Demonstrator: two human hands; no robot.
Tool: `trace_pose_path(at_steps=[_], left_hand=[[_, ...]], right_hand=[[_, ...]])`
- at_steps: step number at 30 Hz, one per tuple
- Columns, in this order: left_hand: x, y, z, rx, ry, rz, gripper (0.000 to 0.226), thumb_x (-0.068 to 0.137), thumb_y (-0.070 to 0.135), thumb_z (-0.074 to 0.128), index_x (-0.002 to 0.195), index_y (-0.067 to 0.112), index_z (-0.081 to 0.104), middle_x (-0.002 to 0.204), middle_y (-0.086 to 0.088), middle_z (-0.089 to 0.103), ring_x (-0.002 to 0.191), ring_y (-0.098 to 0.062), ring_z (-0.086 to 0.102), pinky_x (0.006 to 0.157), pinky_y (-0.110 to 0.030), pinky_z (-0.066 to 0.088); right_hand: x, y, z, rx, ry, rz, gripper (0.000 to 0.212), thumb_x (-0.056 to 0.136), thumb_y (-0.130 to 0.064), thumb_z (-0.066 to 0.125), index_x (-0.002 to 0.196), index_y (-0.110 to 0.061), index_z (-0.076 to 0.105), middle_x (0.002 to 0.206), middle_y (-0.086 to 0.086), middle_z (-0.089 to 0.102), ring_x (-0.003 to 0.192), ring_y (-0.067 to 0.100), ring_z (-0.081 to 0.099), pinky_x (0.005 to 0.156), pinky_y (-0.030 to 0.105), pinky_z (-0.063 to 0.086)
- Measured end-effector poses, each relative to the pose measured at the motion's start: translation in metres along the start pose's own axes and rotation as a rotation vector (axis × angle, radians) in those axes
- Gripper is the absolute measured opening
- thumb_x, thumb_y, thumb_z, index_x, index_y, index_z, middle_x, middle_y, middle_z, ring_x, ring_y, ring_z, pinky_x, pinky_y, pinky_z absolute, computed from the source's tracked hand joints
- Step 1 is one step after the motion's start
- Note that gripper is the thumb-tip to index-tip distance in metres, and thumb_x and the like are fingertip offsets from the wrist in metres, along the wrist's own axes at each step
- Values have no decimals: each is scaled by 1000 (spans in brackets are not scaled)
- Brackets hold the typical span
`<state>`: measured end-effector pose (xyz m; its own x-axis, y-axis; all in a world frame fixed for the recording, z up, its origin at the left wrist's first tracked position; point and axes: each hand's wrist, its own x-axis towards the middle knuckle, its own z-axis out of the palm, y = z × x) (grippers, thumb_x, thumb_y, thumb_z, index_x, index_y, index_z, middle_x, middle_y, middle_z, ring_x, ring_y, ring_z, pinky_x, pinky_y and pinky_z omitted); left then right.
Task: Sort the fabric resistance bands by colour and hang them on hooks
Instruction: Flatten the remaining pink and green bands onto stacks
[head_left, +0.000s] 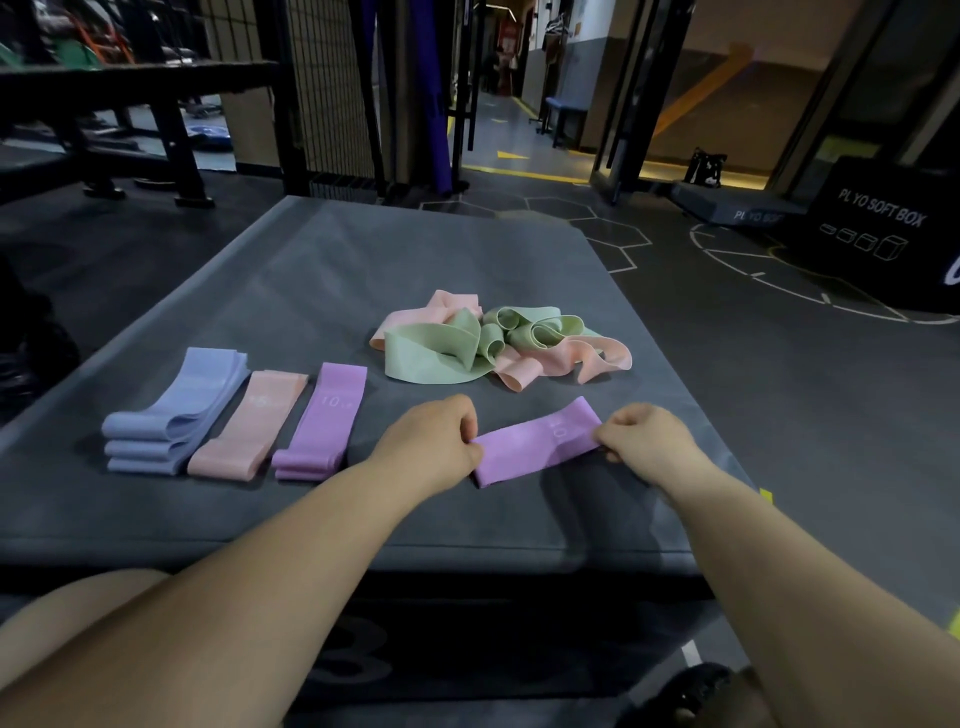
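A purple band (535, 442) lies stretched flat on the grey soft box top (322, 270). My left hand (431, 441) pinches its left end and my right hand (649, 441) pinches its right end. To the left lie three flat piles side by side: blue bands (176, 410), peach bands (249, 423) and purple bands (322, 421). Behind my hands sits a tangled heap of green bands (467, 343) and peach bands (597, 356). I see no hooks.
The box's front edge (363, 558) runs just below my forearms. Dark gym floor surrounds the box. A black plyo soft box (883, 228) stands at the right, a mesh rack (327, 88) and metal frame behind, a corridor beyond. A dark shoe (685, 691) shows at the bottom.
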<state>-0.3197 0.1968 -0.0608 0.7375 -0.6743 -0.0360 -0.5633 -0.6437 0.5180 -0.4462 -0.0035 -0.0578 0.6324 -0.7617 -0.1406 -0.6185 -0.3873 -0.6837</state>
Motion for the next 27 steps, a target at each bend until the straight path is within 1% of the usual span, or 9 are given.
trace_pose_path(at_steps=[2, 5, 8, 10, 12, 16, 19, 22, 27], left_hand=[[-2, 0, -4, -42, -16, -6, 15, 84, 24, 60, 80, 29, 47, 87, 9, 61, 86, -16, 57, 70, -31, 45], [-8, -3, -12, -132, -46, -26, 20, 84, 25, 61, 100, 29, 50, 91, 11, 64, 86, -13, 59, 69, -29, 44], [-16, -7, -21, -200, -75, -37, 28, 84, 25, 62, 108, 34, 51, 89, 14, 63, 83, -11, 61, 72, -29, 48], [-21, -11, -28, -215, -74, -51, 22, 83, 26, 63, 102, 35, 56, 90, 14, 65, 83, -11, 63, 74, -29, 51], [-27, -15, -35, -211, -61, -64, 12, 82, 26, 63, 87, 35, 57, 91, 11, 67, 84, -12, 64, 74, -29, 52], [-37, -31, -49, -217, -13, -101, 12, 83, 27, 63, 72, 31, 58, 76, 16, 62, 70, -3, 57, 60, -22, 43], [-44, -46, -59, -238, 29, -154, 12, 81, 29, 62, 69, 30, 61, 73, 16, 62, 70, -4, 57, 63, -22, 44], [-51, -62, -69, -285, 72, -201, 15, 81, 26, 60, 67, 25, 64, 67, 14, 63, 67, -8, 59, 64, -22, 46], [-59, -89, -84, -290, 164, -248, 13, 79, 24, 65, 69, 17, 70, 66, 7, 65, 60, -8, 53, 53, -19, 38]], right_hand=[[-1, -5, 4, 199, -6, 15, 6, 84, -14, 63, 80, -10, 63, 68, 5, 67, 55, 10, 61, 55, 24, 42], [0, -14, 10, 376, 3, 24, 6, 86, -9, 59, 80, -11, 59, 67, 8, 64, 49, 10, 55, 48, 21, 40], [2, -24, 18, 547, -6, 39, 8, 84, -6, 57, 79, -11, 59, 72, 12, 62, 62, 20, 54, 59, 30, 48], [1, -33, 25, 622, -13, 50, 7, 84, -4, 58, 82, -10, 61, 80, 15, 64, 71, 25, 58, 75, 39, 53], [-1, -44, 33, 669, -25, 46, 9, 87, -4, 60, 80, -10, 62, 82, 16, 65, 72, 23, 60, 78, 36, 53], [-7, -66, 53, 780, -68, -6, 15, 91, -6, 62, 77, -12, 62, 77, 11, 62, 67, 19, 58, 69, 30, 55], [-10, -85, 69, 813, -99, -38, 15, 93, -6, 61, 79, -10, 62, 70, 7, 60, 62, 17, 55, 64, 26, 54], [-8, -107, 86, 752, -114, -101, 17, 90, -2, 61, 76, -11, 62, 61, 3, 56, 56, 15, 45, 57, 24, 43], [-3, -144, 117, 633, -116, -188, 15, 89, -2, 63, 79, -13, 67, 67, 2, 61, 53, 11, 47, 52, 20, 41]])
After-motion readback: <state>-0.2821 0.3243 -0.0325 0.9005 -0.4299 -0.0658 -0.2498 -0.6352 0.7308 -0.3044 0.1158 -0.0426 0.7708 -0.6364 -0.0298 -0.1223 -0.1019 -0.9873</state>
